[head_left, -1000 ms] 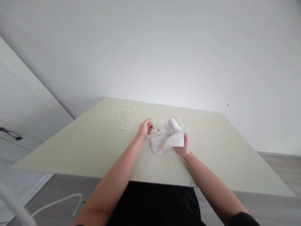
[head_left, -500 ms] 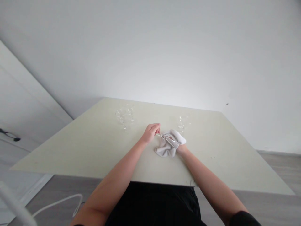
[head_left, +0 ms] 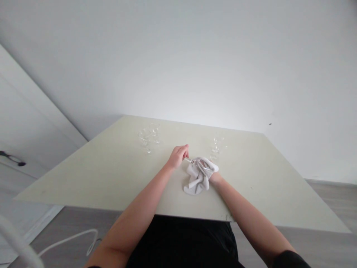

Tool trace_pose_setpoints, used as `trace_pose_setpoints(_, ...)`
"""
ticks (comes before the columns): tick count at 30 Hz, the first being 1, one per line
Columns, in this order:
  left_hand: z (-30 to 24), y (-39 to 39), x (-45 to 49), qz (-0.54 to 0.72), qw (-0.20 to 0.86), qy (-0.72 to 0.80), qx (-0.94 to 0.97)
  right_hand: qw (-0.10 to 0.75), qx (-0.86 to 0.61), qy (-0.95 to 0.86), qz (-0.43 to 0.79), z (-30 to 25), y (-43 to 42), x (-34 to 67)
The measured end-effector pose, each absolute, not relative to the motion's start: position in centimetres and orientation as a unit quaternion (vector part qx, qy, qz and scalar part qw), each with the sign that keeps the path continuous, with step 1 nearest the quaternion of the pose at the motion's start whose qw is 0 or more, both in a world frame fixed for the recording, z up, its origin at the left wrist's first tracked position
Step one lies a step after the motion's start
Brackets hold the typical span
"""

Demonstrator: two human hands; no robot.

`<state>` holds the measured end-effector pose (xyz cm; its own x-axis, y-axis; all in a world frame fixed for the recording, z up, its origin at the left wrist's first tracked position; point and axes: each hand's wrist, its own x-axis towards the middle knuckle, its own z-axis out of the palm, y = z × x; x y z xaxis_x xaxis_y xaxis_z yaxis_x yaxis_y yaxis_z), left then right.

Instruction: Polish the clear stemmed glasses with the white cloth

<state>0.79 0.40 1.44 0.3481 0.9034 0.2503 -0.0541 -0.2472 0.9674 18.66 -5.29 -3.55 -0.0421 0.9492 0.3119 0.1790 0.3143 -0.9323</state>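
Above the near middle of the table, my left hand point(head_left: 178, 156) is closed on the stem end of a clear stemmed glass point(head_left: 189, 160), which lies tilted sideways. A white cloth point(head_left: 197, 179) is bunched around the glass's bowl, with a loose part hanging toward me. My right hand point(head_left: 214, 177) grips this cloth at the bowl; its fingers are mostly covered by the fabric. Most of the bowl is hidden by the cloth too.
Two clear stemmed glasses, a nearer one point(head_left: 144, 139) and a farther one point(head_left: 155, 133), stand at the back left of the pale table point(head_left: 111, 178). More clear glassware point(head_left: 215, 149) stands right of centre, beyond the cloth. A wall point(head_left: 195, 74) borders the table's far edge.
The cloth has shifted and been refolded around the glass, its loose end now hanging lower toward me. Both hands stay nearly in place, and the standing glasses have not moved.
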Motion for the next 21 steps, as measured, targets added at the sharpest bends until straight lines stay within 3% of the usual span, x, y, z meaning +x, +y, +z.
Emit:
trace_pose_setpoints(8,1.6,0.6,0.4,0.456,0.522,0.335,0.639,0.471,-0.398,-0.697,0.366,-2.7,-5.7,18.5)
trace_pose_setpoints(15,1.4,0.6,0.6,0.451,0.538,0.331,0.631,0.522,-0.421,-0.633,0.386,-3.3,-6.0,18.8)
trace_pose_setpoints(21,1.6,0.8,0.5,0.452,0.537,0.338,0.627,0.488,-0.392,-0.680,0.383,-3.3,-5.6,18.7)
